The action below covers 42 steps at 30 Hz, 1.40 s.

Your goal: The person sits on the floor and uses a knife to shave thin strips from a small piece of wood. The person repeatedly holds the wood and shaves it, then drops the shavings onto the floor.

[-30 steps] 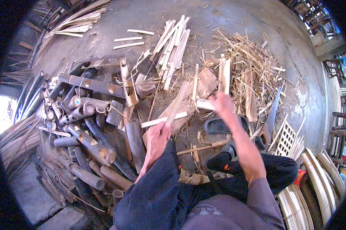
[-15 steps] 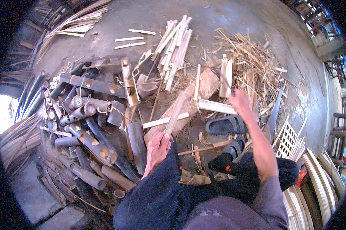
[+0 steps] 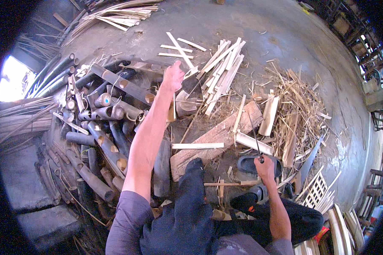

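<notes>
My left arm reaches far forward. My left hand (image 3: pixel 173 77) is beside the near end of a pale bamboo strip (image 3: pixel 178 49), with a gap between them; its fingers look loosened and hold nothing I can see. That strip slants across other thin strips on the floor. My right hand (image 3: pixel 265 168) is closed round the handle of a knife (image 3: pixel 256 138), its narrow dark blade pointing away from me above a split bamboo piece (image 3: pixel 254 143). A worn wooden board (image 3: pixel 215 135) lies before my knees, with a pale strip (image 3: pixel 198 145) across it.
Dark bamboo poles (image 3: pixel 106 157) are heaped at left. A stack of pale strips (image 3: pixel 223 70) lies ahead, beside a pile of shavings (image 3: pixel 299 110). At right are a saw blade (image 3: pixel 312 157) and a woven lattice (image 3: pixel 314 187). A dark sandal (image 3: pixel 247 163) lies below my right hand.
My left hand has swung forward from my knee and let go of the bamboo strip, and a strip now crosses those on the floor. My right hand, with the knife, has drawn back toward me.
</notes>
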Each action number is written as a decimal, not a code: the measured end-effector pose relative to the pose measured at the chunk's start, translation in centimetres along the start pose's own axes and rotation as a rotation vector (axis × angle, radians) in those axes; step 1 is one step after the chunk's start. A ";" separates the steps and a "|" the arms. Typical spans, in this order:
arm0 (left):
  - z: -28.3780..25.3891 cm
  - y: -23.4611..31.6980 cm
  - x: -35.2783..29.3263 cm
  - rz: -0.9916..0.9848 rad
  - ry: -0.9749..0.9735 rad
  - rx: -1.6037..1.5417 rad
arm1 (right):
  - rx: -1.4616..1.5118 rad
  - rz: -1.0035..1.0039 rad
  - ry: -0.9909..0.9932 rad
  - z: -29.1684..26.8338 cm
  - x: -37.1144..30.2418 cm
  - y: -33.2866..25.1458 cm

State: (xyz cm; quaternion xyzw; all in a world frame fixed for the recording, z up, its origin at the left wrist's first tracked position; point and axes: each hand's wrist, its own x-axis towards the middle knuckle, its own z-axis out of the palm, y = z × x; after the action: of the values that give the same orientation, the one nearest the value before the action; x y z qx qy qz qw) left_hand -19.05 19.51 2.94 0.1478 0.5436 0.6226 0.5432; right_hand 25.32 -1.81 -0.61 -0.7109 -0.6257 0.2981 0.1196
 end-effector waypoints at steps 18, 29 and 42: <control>-7.9 -19.9 -18.5 0.675 -0.438 1.512 | 0.081 0.079 -0.145 4.9 -2.0 -0.1; -0.9 -10.6 -16.7 0.379 -0.111 0.216 | 0.293 0.124 -0.209 6.2 -3.2 -1.8; -2.6 -10.8 -21.1 0.452 0.112 0.408 | 0.282 0.008 -0.273 9.0 -5.7 -4.6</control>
State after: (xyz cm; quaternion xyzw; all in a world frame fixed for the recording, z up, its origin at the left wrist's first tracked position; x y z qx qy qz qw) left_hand -7.82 -1.45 1.51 0.3364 0.6399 0.6129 0.3189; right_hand 16.21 -8.26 -3.67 -0.6428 -0.5852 0.4767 0.1309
